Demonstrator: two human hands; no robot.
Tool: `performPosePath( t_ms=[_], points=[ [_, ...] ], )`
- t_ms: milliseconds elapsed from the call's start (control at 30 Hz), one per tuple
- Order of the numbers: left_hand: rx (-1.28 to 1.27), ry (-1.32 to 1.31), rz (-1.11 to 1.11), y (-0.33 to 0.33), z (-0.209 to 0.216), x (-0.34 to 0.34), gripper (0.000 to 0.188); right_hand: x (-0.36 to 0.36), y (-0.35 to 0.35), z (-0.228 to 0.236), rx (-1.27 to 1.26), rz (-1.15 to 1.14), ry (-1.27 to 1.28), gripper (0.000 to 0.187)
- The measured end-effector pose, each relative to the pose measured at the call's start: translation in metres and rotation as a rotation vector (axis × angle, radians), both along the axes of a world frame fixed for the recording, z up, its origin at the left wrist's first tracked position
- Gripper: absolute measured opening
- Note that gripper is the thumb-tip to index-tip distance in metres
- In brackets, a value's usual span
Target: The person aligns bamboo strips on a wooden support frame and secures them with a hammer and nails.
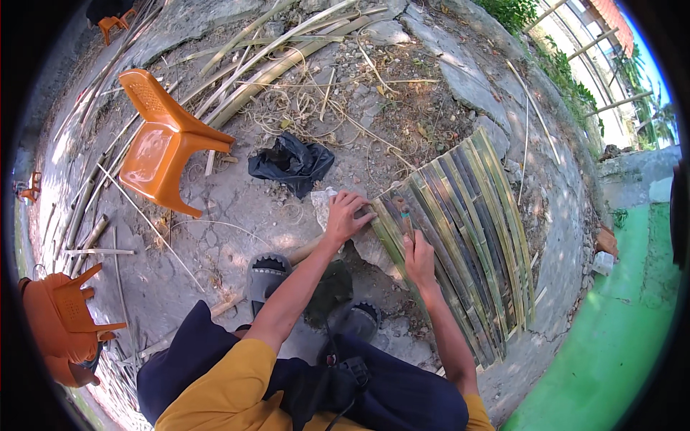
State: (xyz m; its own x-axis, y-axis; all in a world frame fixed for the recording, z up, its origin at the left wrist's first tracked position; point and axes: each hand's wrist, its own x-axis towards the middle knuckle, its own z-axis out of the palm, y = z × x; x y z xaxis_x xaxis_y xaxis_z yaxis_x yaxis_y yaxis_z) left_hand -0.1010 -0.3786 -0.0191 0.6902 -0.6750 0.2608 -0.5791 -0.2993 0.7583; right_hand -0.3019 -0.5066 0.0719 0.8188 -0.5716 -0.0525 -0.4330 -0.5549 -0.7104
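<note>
A panel of split bamboo slats (467, 237), green to dark brown, lies to the right and in front of me, its strips side by side in a fan-like curve. My left hand (346, 215) is at its upper left corner, fingers bent and closed by the slat ends; whatever is between them is too small or hidden to make out. Around the handle of a small hammer (405, 211) with a teal band below its head, my right hand (419, 260) is closed. The hammer is over the panel's left slats, close to my left hand.
An orange plastic chair (152, 158) stands at left, with a black plastic bag (291, 164) nearer the middle. Long bamboo poles (269, 72) and curled shavings litter the cracked ground. A person in orange (61, 327) is at lower left. A green-painted surface (611, 345) runs along the right.
</note>
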Motion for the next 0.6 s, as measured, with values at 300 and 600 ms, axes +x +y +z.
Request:
performPosePath(
  t_ms=[300, 600],
  points=[
    [0.237, -0.046, 0.204, 0.014, 0.009, -0.029, 0.085, -0.011, -0.012, -0.012, -0.159, 0.314, 0.128, 0.024],
    [0.128, -0.041, 0.17, 0.01, 0.005, -0.032, 0.065, -0.018, 0.013, -0.029, 0.035, 0.05, -0.002, 0.025]
  ],
)
